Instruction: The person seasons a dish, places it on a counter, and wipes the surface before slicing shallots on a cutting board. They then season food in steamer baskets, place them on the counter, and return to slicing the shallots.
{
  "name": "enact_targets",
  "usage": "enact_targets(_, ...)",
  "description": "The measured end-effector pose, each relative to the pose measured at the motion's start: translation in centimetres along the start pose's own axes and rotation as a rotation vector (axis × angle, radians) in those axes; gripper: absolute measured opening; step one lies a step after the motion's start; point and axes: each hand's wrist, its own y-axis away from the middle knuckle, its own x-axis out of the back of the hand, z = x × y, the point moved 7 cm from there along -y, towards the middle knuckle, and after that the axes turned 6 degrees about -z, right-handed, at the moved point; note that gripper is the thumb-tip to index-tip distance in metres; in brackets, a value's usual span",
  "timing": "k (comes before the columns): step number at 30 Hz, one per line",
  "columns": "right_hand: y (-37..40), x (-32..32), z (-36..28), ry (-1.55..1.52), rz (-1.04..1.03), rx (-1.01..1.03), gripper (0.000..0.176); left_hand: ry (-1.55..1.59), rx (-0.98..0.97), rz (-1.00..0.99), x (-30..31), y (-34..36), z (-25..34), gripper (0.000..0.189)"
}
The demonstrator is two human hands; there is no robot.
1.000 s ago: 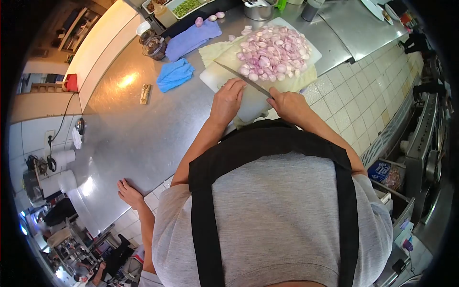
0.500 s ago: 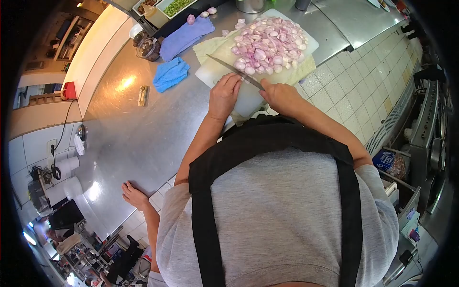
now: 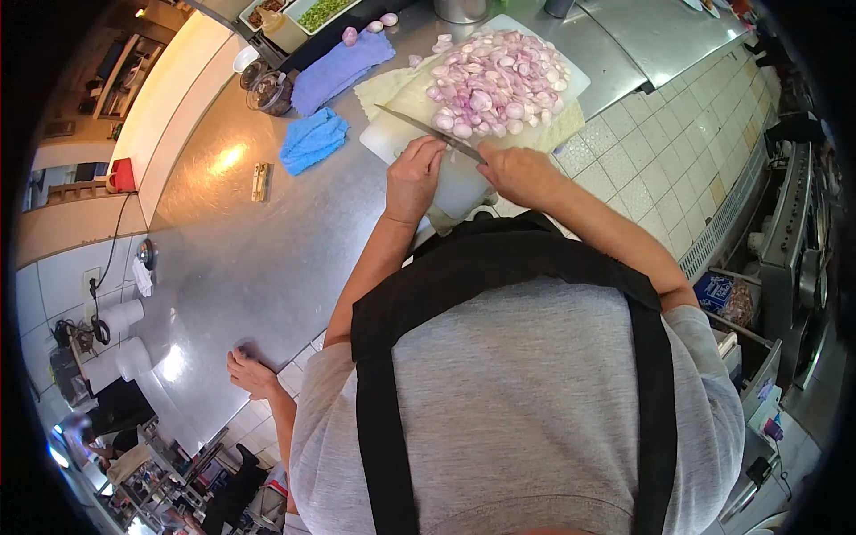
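My right hand [image 3: 519, 171] is wrapped round the handle of a kitchen knife [image 3: 419, 124], whose blade points to the upper left over the white cutting board [image 3: 382, 143]. Just below the blade, my left hand [image 3: 412, 181] has its fingers bunched together near the board's surface. What lies under those fingertips is too small and hidden to make out. A big heap of cut and peeled shallots [image 3: 504, 80] covers the far part of the board, beyond the knife. A pale cloth [image 3: 379, 89] sticks out from beneath the board.
A blue cloth [image 3: 314, 143] and a folded purple towel [image 3: 343, 73] lie left of the board. Farther back are lidded jars [image 3: 270, 92], a tray of chopped greens [image 3: 325, 12] and loose shallots [image 3: 349, 36]. Another person's hand [image 3: 254, 374] is at the counter's near edge.
The view has shifted slightly. My hands and the knife stay close together at nearly the same spot on the board. The other person's hand has curled and lifted somewhat from the counter.
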Motion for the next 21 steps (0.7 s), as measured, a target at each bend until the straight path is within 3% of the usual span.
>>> enact_targets(5,0.9,2.9,-1.3,0.123,-0.057,0.051,0.027,0.016,0.042,-0.026,-0.4,0.2,-0.5,0.012)
enact_targets(11,0.0,-0.7,-0.3,-0.054,-0.092,-0.092,0.026,0.010,0.033,0.002,-0.1,0.2,-0.2,0.012)
enact_targets(17,0.9,3.1,-1.4,0.072,-0.052,0.083,0.027,-0.009,0.018,-0.003,-0.2,0.1,-0.3,0.010)
enact_targets(21,0.6,1.0,-0.7,0.005,-0.094,-0.018,0.027,-0.011,0.018,0.003,-0.1,0.0,-0.2,0.010)
